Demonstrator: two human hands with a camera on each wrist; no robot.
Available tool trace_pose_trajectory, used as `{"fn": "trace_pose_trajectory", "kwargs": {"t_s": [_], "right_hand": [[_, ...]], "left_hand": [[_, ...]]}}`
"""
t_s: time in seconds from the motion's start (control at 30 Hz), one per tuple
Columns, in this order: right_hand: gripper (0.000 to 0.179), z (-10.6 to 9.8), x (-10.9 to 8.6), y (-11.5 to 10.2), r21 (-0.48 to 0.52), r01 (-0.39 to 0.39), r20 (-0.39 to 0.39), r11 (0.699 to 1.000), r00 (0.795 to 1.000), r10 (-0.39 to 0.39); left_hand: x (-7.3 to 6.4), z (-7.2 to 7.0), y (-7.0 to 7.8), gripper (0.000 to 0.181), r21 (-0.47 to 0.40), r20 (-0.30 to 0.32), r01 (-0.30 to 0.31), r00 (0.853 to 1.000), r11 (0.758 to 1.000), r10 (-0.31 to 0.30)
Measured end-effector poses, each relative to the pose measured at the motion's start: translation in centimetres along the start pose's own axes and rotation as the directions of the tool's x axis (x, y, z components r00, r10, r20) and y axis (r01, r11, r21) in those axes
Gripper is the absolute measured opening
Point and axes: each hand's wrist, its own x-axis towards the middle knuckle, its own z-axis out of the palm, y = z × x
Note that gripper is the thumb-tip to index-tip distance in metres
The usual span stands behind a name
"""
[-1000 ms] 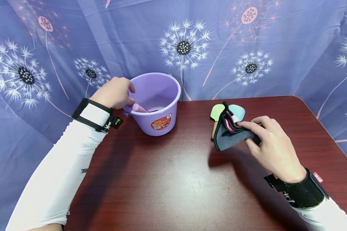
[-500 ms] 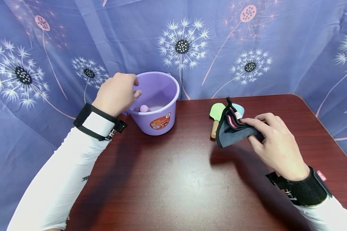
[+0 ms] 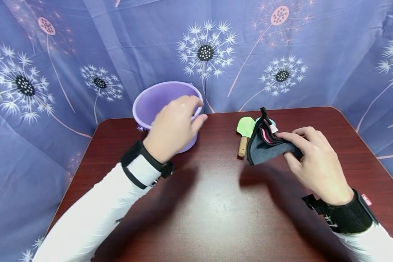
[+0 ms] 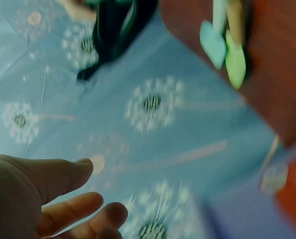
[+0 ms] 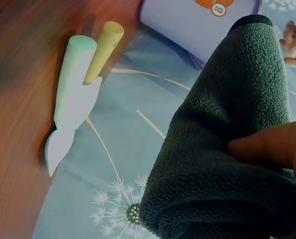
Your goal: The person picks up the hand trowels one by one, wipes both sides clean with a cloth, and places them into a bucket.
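A blue fabric backdrop [image 3: 144,47] printed with dandelions hangs behind a dark red-brown, wood-grained tabletop [image 3: 216,207]. On its far left side we see a lilac plastic bucket [image 3: 150,103], upright, partly hidden behind the left hand [image 3: 175,125]. That hand is loosely spread, thumb apart from slightly bent fingers, and holds nothing; we cannot tell whether it touches the bucket. The right hand [image 3: 317,163] pinches a folded, fuzzy grey cloth with black edging [image 3: 265,153] between thumb and fingers, aloft over the tabletop's right side. Good handling, in our judgment, calls for a pinch across all the layers, since the loose end could fan open, and for the free hand to clear the bucket's rim. Beside the cloth lie a green-headed spatula with a wooden handle [image 3: 245,126] and a blue-headed spatula with a pale handle [image 4: 214,46], best left undisturbed. Smallest, a white tag [image 3: 273,128] peeks from the folds.
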Motion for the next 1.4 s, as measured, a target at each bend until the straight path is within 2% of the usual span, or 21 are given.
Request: {"fn": "trace_pose_trajectory", "kwargs": {"t_s": [0.13,0.27,0.4,0.63,0.73,0.8,0.93,1.13,1.27,1.4], "right_hand": [[0.045,-0.2,0.0,0.0,0.002,-0.023,-0.01,1.0,1.0,0.023],[0.045,-0.3,0.1,0.0,0.01,-0.029,-0.01,1.0,1.0,0.029],[0.044,-0.4,0.2,-0.1,0.016,-0.029,-0.015,0.999,0.999,0.03],[0.044,-0.5,0.2,-0.2,0.024,-0.037,-0.021,0.999,0.999,0.037],[0.044,-0.6,0.3,-0.3,0.025,-0.036,-0.021,0.999,0.999,0.037],[0.043,-0.6,0.3,-0.3,0.025,-0.037,-0.024,0.999,0.999,0.037],[0.043,-0.8,0.3,-0.2,0.023,-0.039,-0.031,0.999,0.999,0.04],[0.043,-0.9,0.3,-0.1,0.019,-0.042,-0.04,0.999,0.998,0.043],[0.043,-0.9,0.3,-0.1,0.019,-0.039,-0.041,0.999,0.998,0.04],[0.043,-0.9,0.2,-0.1,0.02,-0.035,-0.038,0.999,0.999,0.036]], "left_hand": [[0.0,3.1,1.0,0.029,-0.102,0.095,0.038,0.995,0.994,-0.029],[0.1,6.8,0.9,0.032,-0.162,0.19,0.117,0.978,0.98,-0.085],[0.3,10.4,0.8,0.036,-0.17,0.256,0.194,0.955,0.966,-0.147],[1.1,15.6,1.5,0.04,-0.137,0.339,0.309,0.907,0.941,-0.249],[1.6,17.6,1.9,0.042,-0.13,0.352,0.326,0.898,0.936,-0.264],[1.9,18.8,2.3,0.04,-0.138,0.352,0.333,0.897,0.933,-0.268],[2.5,20.7,3.2,0.037,-0.165,0.333,0.346,0.901,0.924,-0.278],[3.2,22.5,4.2,0.039,-0.169,0.349,0.407,0.877,0.898,-0.331],[3.5,22.7,4.3,0.033,-0.188,0.366,0.429,0.865,0.884,-0.342],[3.5,22.4,4.2,0.036,-0.23,0.411,0.435,0.854,0.871,-0.319]]}}
